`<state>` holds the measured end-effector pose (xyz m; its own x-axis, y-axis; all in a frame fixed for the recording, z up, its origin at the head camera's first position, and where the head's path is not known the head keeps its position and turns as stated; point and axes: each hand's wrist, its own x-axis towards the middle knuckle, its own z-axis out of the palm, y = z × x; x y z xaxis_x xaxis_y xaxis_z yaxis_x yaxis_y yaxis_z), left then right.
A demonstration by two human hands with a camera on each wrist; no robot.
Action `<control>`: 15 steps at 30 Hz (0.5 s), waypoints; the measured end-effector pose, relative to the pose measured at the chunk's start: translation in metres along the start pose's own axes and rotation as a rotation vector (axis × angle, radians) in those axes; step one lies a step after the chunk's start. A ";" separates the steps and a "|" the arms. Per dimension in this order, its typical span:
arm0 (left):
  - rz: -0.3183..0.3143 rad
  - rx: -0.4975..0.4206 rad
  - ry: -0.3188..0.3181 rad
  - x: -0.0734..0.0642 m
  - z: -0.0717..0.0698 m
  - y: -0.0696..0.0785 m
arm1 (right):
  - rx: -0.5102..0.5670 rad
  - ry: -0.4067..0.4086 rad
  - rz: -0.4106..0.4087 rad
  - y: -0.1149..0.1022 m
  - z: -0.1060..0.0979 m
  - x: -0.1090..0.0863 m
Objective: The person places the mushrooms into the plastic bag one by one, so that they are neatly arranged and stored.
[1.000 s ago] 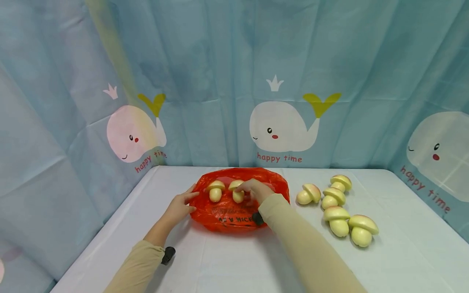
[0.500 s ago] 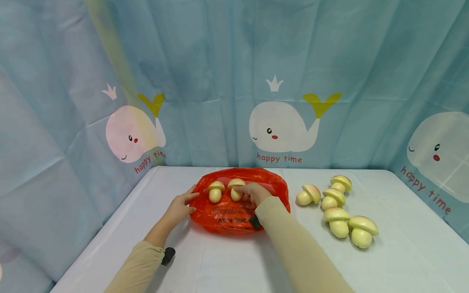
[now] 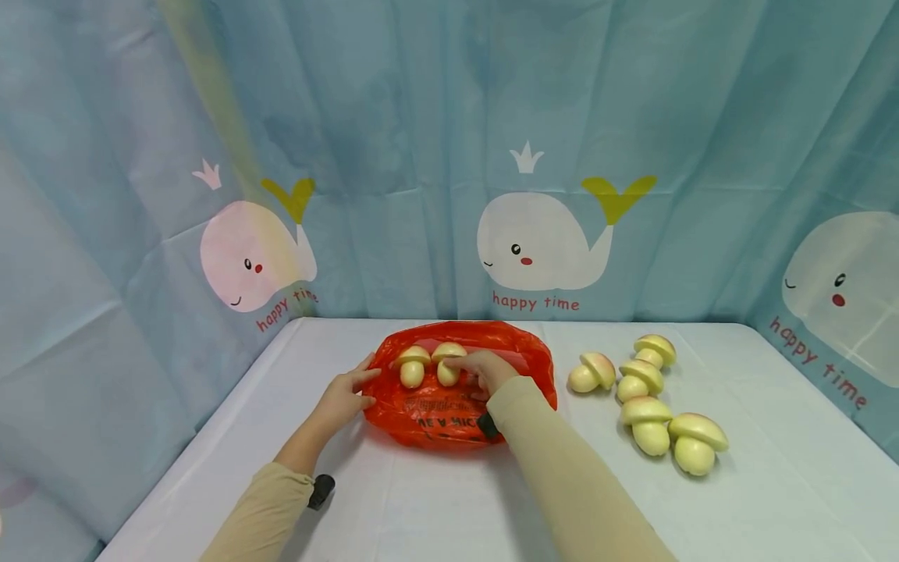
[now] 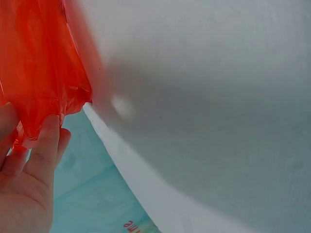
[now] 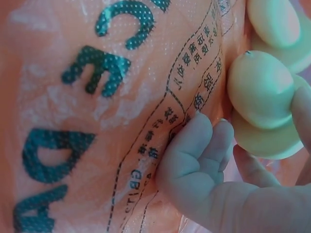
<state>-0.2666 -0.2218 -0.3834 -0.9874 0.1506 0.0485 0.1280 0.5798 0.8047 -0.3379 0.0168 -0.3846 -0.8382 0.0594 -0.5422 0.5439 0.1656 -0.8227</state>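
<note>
Plastic bag (image 3: 396, 421), red and printed, is spread by the far edge of the tabletop (image 3: 421, 507), closer to the left corner than the right. Its left rim is pinched between the thumb and fingers of the left hand (image 3: 342, 406). Two mushroom-shaped pieces (image 3: 412, 375) are set just beside each other within its outline; the right piece (image 3: 445, 376) is touched by the right hand (image 3: 492, 371), though whether it is gripped cannot be told. Five more pieces (image 3: 641, 376) are grouped toward the tabletop's right edge.

Curtained-off tabletop booth, room type unclear: pale-blue whale-print fabric curtains (image 3: 421, 140) on three sides of a white cloth-covered table (image 3: 435, 507).
</note>
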 end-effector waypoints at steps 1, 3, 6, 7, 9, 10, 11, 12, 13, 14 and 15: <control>-0.003 0.004 0.001 0.000 0.000 0.000 | -0.003 0.001 0.005 -0.001 0.000 0.001; -0.006 0.009 0.002 0.000 -0.001 0.000 | -0.003 0.000 0.009 -0.001 0.000 0.002; 0.005 0.004 0.003 0.000 -0.001 0.001 | 0.003 0.010 0.018 -0.001 0.000 0.003; 0.010 0.007 0.004 -0.001 -0.001 0.001 | 0.003 0.012 0.019 -0.001 0.000 0.003; 0.019 0.005 0.004 -0.002 -0.001 0.001 | 0.003 0.007 0.018 -0.001 -0.001 0.003; 0.021 0.000 0.005 -0.002 -0.001 0.001 | 0.002 0.003 0.015 -0.001 -0.001 0.002; 0.026 0.000 0.005 -0.002 -0.001 0.001 | 0.003 -0.001 0.012 -0.001 -0.001 0.002; 0.026 -0.004 0.004 -0.002 -0.001 0.001 | 0.002 -0.003 0.012 -0.001 -0.001 0.001; 0.028 -0.004 0.002 -0.003 -0.001 0.001 | 0.011 -0.004 0.013 -0.001 -0.002 0.001; 0.027 -0.007 -0.001 -0.003 -0.001 0.000 | 0.016 -0.005 0.014 0.000 -0.002 0.001; 0.027 -0.007 -0.002 -0.003 -0.001 0.000 | 0.019 -0.006 0.016 0.000 -0.002 0.000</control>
<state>-0.2640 -0.2234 -0.3828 -0.9834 0.1677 0.0687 0.1536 0.5699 0.8072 -0.3386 0.0192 -0.3842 -0.8294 0.0560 -0.5559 0.5576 0.1462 -0.8171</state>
